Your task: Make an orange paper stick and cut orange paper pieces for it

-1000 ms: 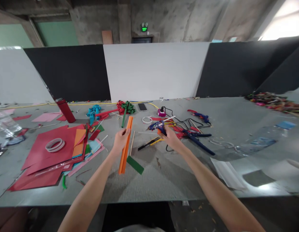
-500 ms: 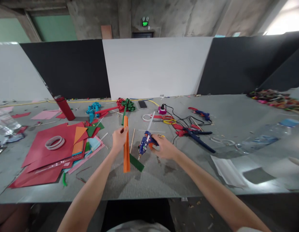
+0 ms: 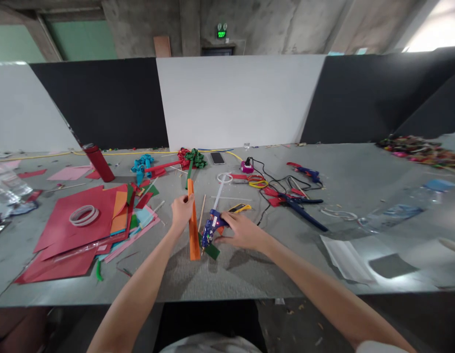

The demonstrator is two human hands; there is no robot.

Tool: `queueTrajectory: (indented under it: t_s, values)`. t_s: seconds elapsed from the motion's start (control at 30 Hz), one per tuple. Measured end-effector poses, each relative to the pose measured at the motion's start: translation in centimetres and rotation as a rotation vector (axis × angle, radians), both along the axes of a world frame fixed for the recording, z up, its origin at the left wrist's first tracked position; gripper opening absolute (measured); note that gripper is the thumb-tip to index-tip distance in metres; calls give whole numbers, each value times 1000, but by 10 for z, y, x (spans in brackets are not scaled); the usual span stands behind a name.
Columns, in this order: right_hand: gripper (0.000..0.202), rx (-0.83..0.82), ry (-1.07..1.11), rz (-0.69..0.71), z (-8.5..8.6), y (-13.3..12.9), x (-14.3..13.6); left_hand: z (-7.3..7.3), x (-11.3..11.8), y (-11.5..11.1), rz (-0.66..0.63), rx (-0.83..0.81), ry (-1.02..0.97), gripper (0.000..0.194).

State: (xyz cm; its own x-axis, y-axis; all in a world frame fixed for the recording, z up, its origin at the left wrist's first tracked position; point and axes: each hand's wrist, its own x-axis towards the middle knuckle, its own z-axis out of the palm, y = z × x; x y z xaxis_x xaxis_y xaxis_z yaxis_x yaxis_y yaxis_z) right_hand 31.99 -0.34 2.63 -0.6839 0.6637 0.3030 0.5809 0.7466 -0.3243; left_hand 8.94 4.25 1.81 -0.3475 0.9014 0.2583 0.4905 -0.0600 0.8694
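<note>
My left hand (image 3: 182,213) is closed on the upper part of a long folded orange paper strip (image 3: 194,235), held nearly upright over the table. My right hand (image 3: 240,229) grips a blue hot glue gun (image 3: 211,226) with a clear glue stick (image 3: 220,192) poking out of its back. The gun's nozzle points down, close to the strip's lower right edge; whether they touch I cannot tell. Below the nozzle lies a piece of green paper (image 3: 213,252), partly covered. A thin wooden stick (image 3: 202,212) lies between the hands, and a yellow utility knife (image 3: 241,208) rests behind the gun.
Red paper sheets (image 3: 75,196) with a tape roll (image 3: 83,215) lie at left, near a red flask (image 3: 99,164). Green ribbon flowers (image 3: 195,159) and a phone (image 3: 217,158) are at the back. Blue-handled pliers (image 3: 304,213), black cables (image 3: 275,181) and a plastic bottle (image 3: 399,211) lie right.
My right hand has brought the glue gun left and down, nearer the orange strip's lower edge. The utility knife behind it shows more fully. My left hand stays almost still.
</note>
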Motion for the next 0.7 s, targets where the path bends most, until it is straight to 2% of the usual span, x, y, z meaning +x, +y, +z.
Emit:
queueTrajectory:
  t_s: [0.23,0.43,0.7]
  values:
    - [25,139,4,47,-5,0,-2,-5,-2,3,-6,-7,-9,47]
    - [23,193,12,85,-7,1,-2,-12,-2,7,3,-14,-51,46]
    - [23,197,29,87,-8,1,-1,-13,-2,8,8,-41,-73,46]
